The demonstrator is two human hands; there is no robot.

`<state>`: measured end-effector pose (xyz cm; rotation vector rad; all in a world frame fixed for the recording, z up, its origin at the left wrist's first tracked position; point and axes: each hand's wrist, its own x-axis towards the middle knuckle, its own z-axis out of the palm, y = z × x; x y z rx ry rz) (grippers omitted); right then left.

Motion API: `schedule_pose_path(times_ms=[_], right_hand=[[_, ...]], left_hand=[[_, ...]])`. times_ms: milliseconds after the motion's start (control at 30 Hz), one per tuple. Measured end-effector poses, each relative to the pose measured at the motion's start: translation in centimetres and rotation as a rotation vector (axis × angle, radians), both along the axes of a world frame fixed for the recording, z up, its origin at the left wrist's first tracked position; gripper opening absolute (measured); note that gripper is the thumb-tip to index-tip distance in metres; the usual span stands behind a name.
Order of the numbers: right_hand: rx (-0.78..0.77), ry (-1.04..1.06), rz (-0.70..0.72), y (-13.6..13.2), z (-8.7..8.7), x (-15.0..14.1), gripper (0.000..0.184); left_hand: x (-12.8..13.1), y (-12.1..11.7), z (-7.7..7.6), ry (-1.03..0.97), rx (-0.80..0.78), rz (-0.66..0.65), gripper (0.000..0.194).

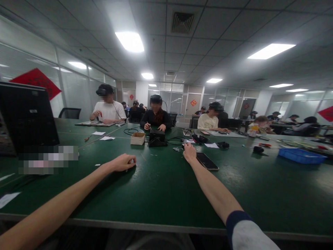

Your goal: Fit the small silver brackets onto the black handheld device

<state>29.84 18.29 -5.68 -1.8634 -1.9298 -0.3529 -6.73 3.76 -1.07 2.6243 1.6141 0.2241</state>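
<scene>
Both my arms stretch out over a dark green table (161,187). My left hand (124,162) rests on the tabletop with its fingers curled into a loose fist; whether it holds anything is hidden. My right hand (189,152) reaches farther out, fingers bunched at a scatter of small metal parts (179,148). A black phone (207,161) lies flat just right of that hand. A small cardboard box (137,138) and a black device with cables (157,138) stand beyond my hands.
A black monitor (27,116) stands at the left. A blue tray (301,155) sits at the right. Three people wearing head cameras sit across the table (108,109), (156,118), (212,119). Paper slips (106,138) and tools lie about.
</scene>
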Motion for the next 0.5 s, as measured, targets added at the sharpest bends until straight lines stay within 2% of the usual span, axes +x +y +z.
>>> schedule_pose_path(times_ms=[200,500], right_hand=[[0.087,-0.050,-0.002,0.15,-0.16,-0.01,0.031],[0.074,-0.052,-0.006,0.03,0.02,0.00,0.031]], left_hand=[[-0.06,0.08,-0.14,0.006,0.012,-0.005,0.027],[0.04,-0.09,0.03,0.000,0.006,0.002,0.026]])
